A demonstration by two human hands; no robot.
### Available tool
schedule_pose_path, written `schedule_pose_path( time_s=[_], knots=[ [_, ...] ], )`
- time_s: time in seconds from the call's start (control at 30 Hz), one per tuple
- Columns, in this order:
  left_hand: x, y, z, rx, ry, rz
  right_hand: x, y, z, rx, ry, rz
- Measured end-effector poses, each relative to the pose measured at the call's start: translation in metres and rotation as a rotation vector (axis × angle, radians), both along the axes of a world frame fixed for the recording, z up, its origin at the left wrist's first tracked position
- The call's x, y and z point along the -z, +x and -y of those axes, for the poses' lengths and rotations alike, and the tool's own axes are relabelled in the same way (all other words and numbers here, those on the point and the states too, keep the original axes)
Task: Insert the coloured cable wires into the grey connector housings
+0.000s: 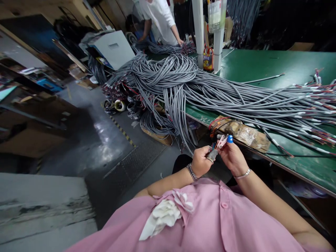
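My left hand [202,161] is closed around the end of a grey cable [213,154], with a grey covering on one of its fingers. Several thin coloured wires [214,145] fan out from that end, blue and orange among them. Close beside it, my right hand [233,157] pinches a small pale pink piece [222,141] that looks like a clip; its exact kind is too small to tell. A blue cover [230,139] sits on a fingertip of the right hand. Both hands are in front of the bench edge, near a wooden block [256,139] wrapped in tape.
A large bundle of grey cables [173,70] lies across the green bench [275,63], some hanging over its edge. Stripped cable ends [315,129] are at the right. Beyond a white post [198,31], another person [160,21] handles cables. A white box [112,49] stands at the left.
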State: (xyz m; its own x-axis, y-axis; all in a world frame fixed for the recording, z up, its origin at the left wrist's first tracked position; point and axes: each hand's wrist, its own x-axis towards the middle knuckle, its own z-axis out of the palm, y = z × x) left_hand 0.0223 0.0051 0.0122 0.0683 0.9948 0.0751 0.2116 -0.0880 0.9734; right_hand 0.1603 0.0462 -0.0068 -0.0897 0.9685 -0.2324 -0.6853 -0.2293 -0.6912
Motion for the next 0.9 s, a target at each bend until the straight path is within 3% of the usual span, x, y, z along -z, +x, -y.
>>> schedule_pose_path(
  time_s=[0.13, 0.37, 0.53, 0.73, 0.9],
  knots=[
    [0.000, 0.000, 0.001, 0.020, -0.017, -0.025, 0.003, -0.002, 0.000, 0.021, 0.000, -0.005],
    [0.002, -0.006, 0.009, 0.023, -0.007, 0.001, 0.002, 0.007, 0.004, -0.115, -0.032, -0.053],
    [-0.008, -0.015, 0.013, 0.006, 0.069, -0.006, -0.006, 0.014, 0.002, -0.172, -0.015, -0.037],
    [-0.022, -0.016, 0.003, -0.122, 0.231, -0.143, -0.011, 0.010, 0.009, -0.041, 0.089, 0.127],
    [-0.019, -0.013, -0.008, -0.112, 0.394, -0.317, -0.002, 0.007, 0.011, 0.131, 0.169, 0.318]
  ],
)
